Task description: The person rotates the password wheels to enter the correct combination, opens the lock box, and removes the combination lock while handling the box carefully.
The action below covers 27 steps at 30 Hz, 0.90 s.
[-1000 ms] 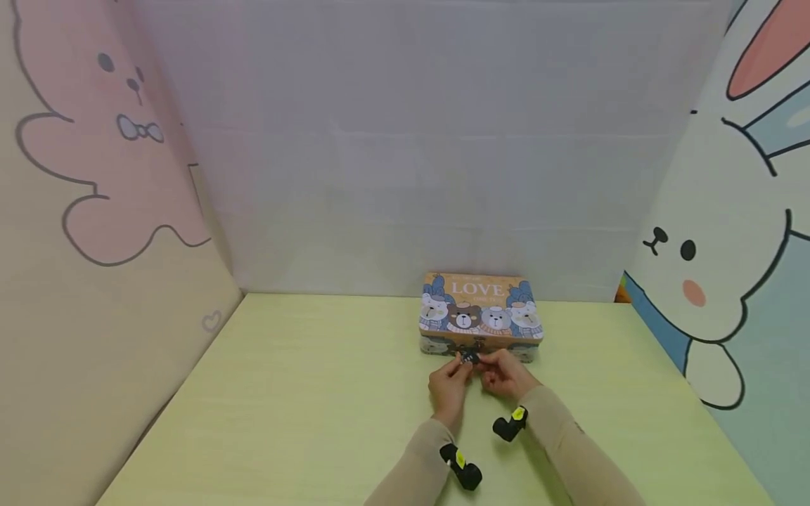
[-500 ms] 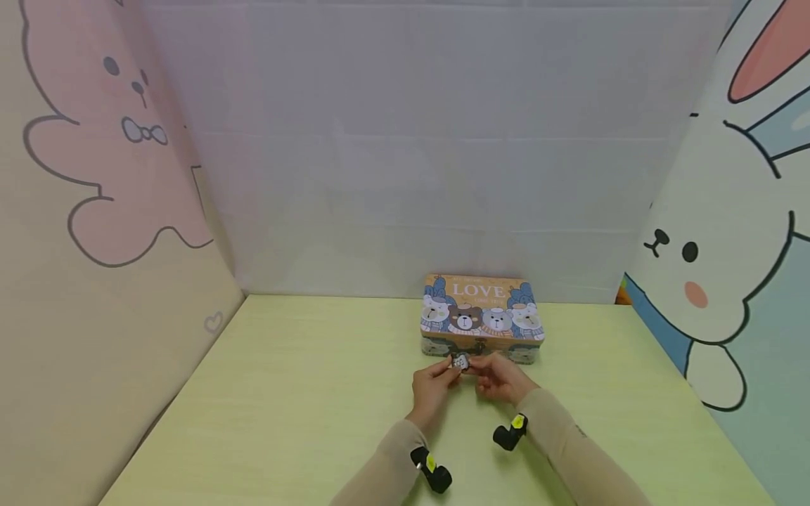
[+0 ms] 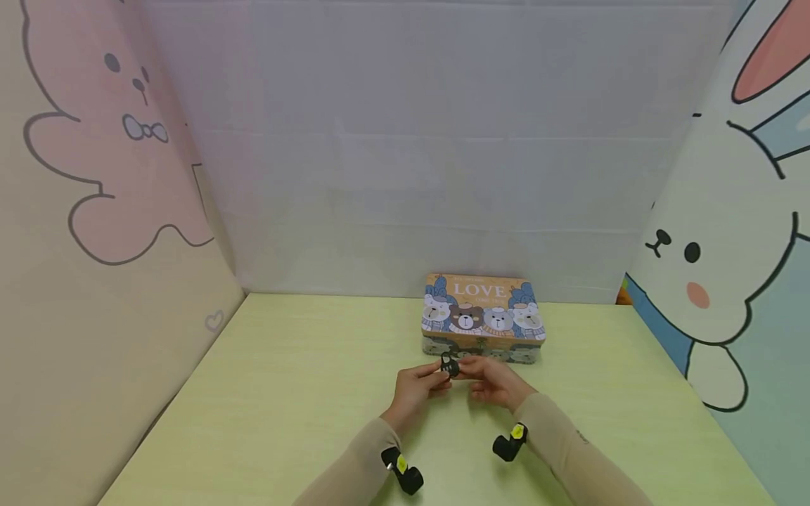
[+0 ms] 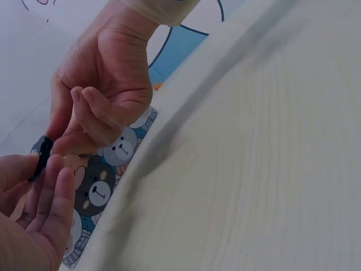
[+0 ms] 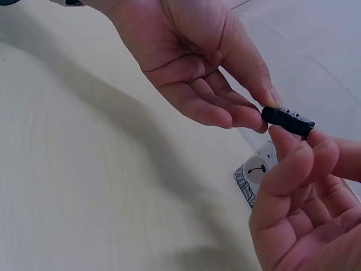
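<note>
- Grip: both hands pinch one small black lock [image 3: 449, 365] between them. Left hand [image 3: 414, 388] has thumb + fingertips clamped on its left end; right hand [image 3: 496, 383] has fingertips on the right end, other fingers loosely curled.
- Right wrist view: lock [image 5: 288, 120] reads as a short dark bar w/ tiny pale marks on top, prob. number dials; left thumb tip sits on one end, right fingertips just under the other.
- Where: lock is held in the air just near of the tin box [image 3: 482, 318], close to its front face but apart from it. Box sits lid down on the green table [image 3: 285, 393], far centre-right, by the back wall.
- Doing it well (my read): keep the left pinch firm as the anchor, let the right fingertips do the fine work; hold the marked face up toward the eyes; keep it low over the table so a slip doesn't drop far.
- Hard to tell: marks on the lock too small to read; can't see whether its shackle is open or closed.
- Left wrist view: lock [image 4: 41, 158] only a dark sliver at frame edge, left hand cut off; box print partly behind fingers.
- Box's front latch area is blurred + partly hidden behind the hands.
</note>
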Each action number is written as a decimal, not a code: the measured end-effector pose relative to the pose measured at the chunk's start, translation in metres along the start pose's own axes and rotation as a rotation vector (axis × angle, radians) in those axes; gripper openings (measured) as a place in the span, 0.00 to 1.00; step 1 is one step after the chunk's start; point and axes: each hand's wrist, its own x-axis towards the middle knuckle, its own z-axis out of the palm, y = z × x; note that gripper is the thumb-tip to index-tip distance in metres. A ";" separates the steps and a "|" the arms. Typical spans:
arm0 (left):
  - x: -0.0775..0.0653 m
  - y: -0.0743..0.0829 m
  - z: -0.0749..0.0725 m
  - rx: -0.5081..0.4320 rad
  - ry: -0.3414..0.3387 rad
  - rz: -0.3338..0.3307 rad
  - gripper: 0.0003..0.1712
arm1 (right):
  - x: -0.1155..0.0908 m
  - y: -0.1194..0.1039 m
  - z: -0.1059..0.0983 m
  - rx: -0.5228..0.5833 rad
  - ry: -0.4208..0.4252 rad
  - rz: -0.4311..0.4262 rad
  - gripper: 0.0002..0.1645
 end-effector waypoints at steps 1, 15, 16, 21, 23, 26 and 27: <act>-0.001 0.002 -0.002 0.003 -0.004 -0.014 0.20 | -0.001 0.000 0.001 -0.017 -0.010 -0.003 0.09; -0.021 0.022 -0.030 0.015 -0.071 -0.070 0.21 | -0.020 -0.002 0.027 -0.156 -0.071 -0.066 0.14; -0.023 0.023 -0.032 0.020 -0.080 -0.068 0.22 | -0.021 -0.002 0.028 -0.164 -0.079 -0.072 0.13; -0.030 0.028 -0.040 0.047 -0.092 -0.087 0.22 | -0.025 0.001 0.035 -0.179 -0.115 -0.087 0.11; -0.032 0.030 -0.043 0.062 -0.093 -0.091 0.22 | -0.025 0.002 0.037 -0.187 -0.120 -0.092 0.11; -0.034 0.030 -0.047 0.079 -0.102 -0.085 0.22 | -0.026 0.005 0.040 -0.212 -0.114 -0.104 0.11; -0.035 0.030 -0.048 0.083 -0.107 -0.081 0.21 | -0.026 0.006 0.041 -0.229 -0.109 -0.111 0.11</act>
